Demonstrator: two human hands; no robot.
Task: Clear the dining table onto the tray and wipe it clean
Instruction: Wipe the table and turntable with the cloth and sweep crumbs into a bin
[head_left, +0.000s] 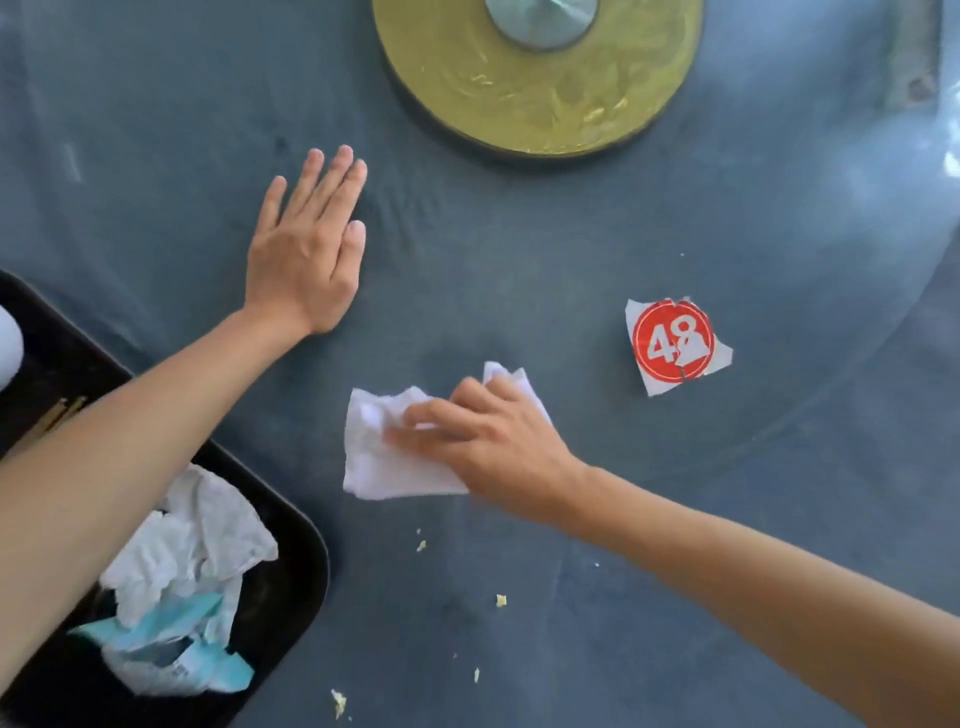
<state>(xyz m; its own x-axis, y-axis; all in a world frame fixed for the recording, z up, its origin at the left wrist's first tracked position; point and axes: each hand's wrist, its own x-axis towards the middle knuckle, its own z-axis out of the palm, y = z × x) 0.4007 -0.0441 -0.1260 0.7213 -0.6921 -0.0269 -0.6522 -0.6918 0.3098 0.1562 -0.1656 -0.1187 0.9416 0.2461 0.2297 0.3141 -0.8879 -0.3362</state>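
We look down at our dark blue-grey table. Our left hand lies flat on the table, palm down, with its fingers straight and close together, and it holds nothing. Our right hand presses down on a white napkin, with its fingers spread over the top and bent a little; a bit of the napkin sticks out past the knuckles. The napkin is crumpled and lies on the table between our two arms, close to us. The hand looks a little blurry. Just to the right of it, apart from the napkin, lies a torn piece of paper with a red circle and the number 48 on it. At the far side of the table sits a round gold disc with a shiny metal knob in its middle, and the disc looks scratched. Near us, some small pale crumbs are scattered on the table below the napkin. On the left is a black tray, and our left arm reaches over it. In the tray lie scrunched white tissues and a light blue and white wrapper. We also see the thin ends of some chopsticks in the tray, partly hidden by our arm. A white round thing at the left edge is too cut off for us to tell what it is.
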